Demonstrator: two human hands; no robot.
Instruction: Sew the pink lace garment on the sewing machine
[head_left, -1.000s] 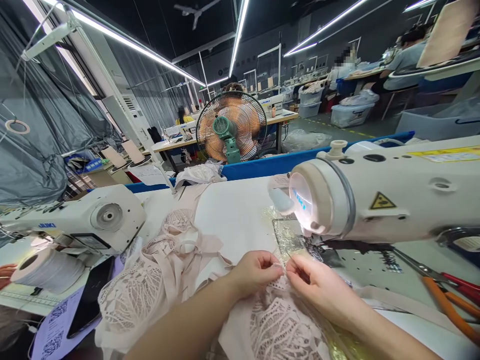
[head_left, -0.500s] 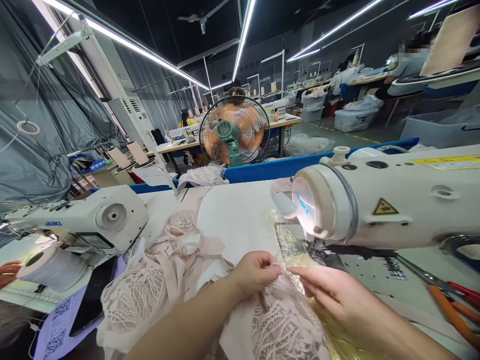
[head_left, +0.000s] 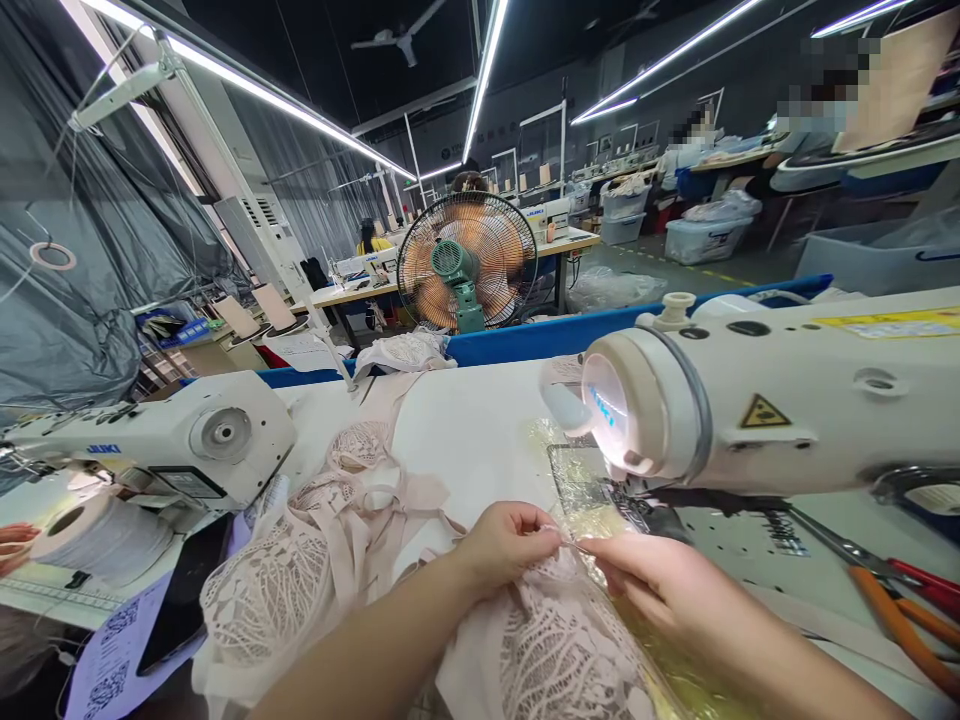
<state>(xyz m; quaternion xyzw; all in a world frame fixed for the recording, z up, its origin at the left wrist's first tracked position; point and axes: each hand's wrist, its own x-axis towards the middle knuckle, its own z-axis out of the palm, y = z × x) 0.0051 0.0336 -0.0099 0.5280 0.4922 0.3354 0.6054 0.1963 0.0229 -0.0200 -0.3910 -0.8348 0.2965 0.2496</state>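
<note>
A pale beige lace bra (head_left: 570,640) lies partly in front of me, its lace cup facing up. My left hand (head_left: 514,545) pinches the cup's top edge between thumb and fingers. Close by on the right, my right hand (head_left: 652,575) has thumb and forefinger pressed together on a thin bit at the same edge, too small to make out. Both hands are just in front of the sewing machine head (head_left: 645,400), over yellowish clear film (head_left: 592,520) on the table. More lace bras (head_left: 270,590) are heaped left of my left forearm.
Scissors (head_left: 847,545) and orange-handled cutters (head_left: 892,620) lie right. Another sewing machine (head_left: 217,430), a white roll (head_left: 105,535), a black phone (head_left: 184,590) and a printed sheet (head_left: 112,650) are left, with another person's hand (head_left: 15,545) at the edge. A fan (head_left: 469,265) stands beyond the table.
My right fingertips have closed together at the bra's edge and come slightly nearer the left ones. The left hand keeps its pinch; the view has shifted slightly.
</note>
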